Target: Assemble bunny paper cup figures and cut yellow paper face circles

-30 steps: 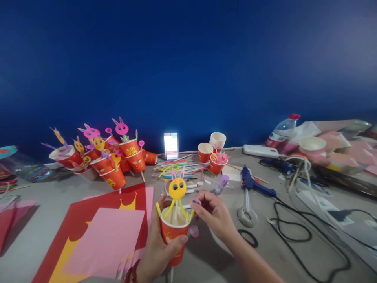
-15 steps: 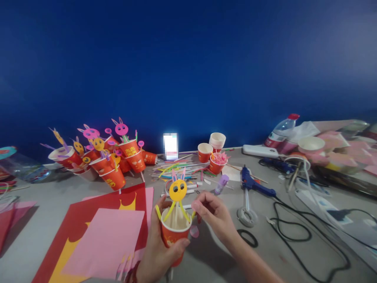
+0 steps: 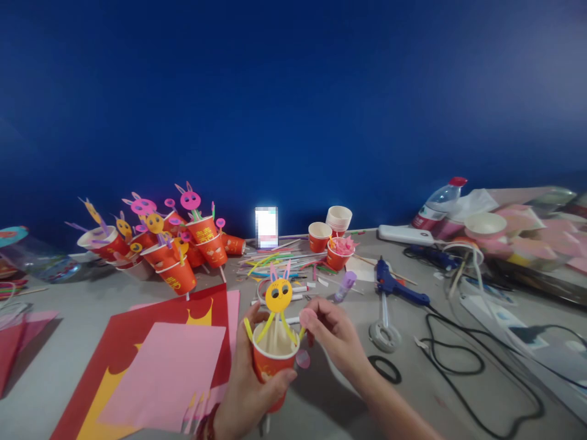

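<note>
My left hand is wrapped round a red paper cup with a white rim, held near the front edge of the view. A yellow paper rabbit head with pink ears and dark eyes stands over the cup on a stick. Bent yellow strips reach from below the head to the rim. My right hand is closed in a pinch at the cup's right side, on what looks like a small pink paper disc, beside a yellow strip's end. Another pink disc lies on the table.
Pink paper lies over red and yellow sheets at left. Decorated cups stand behind. Sticks and strips are strewn near a lit phone. A glue gun, tape roll, glue stick and cables lie right.
The rabbit head and cup have tilted or shifted very slightly to the right. My right hand has turned a little, and the pink disc shows more plainly at its fingertips.
</note>
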`<move>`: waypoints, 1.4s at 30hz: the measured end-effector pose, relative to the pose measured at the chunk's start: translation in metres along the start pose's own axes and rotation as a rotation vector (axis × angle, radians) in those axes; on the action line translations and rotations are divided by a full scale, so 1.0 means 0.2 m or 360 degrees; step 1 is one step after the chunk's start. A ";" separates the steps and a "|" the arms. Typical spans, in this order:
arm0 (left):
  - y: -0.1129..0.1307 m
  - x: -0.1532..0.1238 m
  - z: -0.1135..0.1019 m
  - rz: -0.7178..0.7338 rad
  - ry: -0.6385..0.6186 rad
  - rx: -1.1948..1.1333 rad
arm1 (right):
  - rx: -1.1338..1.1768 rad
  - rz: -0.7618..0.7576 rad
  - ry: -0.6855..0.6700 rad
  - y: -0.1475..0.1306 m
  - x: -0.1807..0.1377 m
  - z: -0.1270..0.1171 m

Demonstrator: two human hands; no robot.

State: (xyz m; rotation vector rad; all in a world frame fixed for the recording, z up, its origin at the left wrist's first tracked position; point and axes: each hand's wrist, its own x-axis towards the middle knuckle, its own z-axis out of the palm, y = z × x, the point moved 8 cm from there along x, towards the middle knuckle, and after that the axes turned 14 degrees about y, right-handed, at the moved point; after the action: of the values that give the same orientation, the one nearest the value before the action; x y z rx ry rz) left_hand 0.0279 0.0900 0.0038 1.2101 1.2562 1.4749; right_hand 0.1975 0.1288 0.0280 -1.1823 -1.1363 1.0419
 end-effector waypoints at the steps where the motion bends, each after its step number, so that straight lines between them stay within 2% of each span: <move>1: 0.00 0.00 0.00 0.0000 0.0005 0.0001 | 0.0017 -0.0015 0.0001 0.00 0.00 0.00; 8: 0.00 0.00 -0.02 0.0002 0.0057 0.0032 | 0.0095 -0.0041 0.0000 -0.02 0.01 -0.01; 16: 0.00 0.00 0.00 -0.0005 -0.0009 0.0018 | 0.0128 -0.0074 0.0036 -0.03 0.01 -0.02; 21: 0.00 0.00 -0.01 -0.0020 0.0030 0.0023 | -0.0071 -0.0058 -0.0039 -0.02 0.01 0.01; 28: 0.00 0.00 -0.01 0.0000 0.0035 -0.0009 | -0.0168 -0.0112 0.0008 -0.03 0.00 0.01; 33: 0.00 0.01 -0.01 0.0058 0.0049 0.0014 | -0.0117 0.0003 -0.0076 0.02 -0.01 0.03; 37: 0.01 0.02 -0.01 0.0014 0.0037 -0.0028 | -0.0046 -0.0050 -0.0169 0.01 0.02 0.01; 39: 0.00 0.04 -0.02 -0.0059 0.0084 -0.0059 | -0.0161 -0.0083 -0.0253 0.00 0.05 -0.01; 42: -0.02 0.08 -0.08 -0.0170 0.0281 -0.0063 | -0.0847 -0.0171 -0.0488 0.03 0.07 -0.02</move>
State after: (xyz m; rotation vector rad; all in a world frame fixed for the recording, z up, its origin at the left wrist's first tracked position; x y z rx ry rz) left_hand 0.0093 0.1036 0.0023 0.9886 1.3801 1.5466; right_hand 0.2043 0.1429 0.0236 -1.3779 -1.7749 0.8806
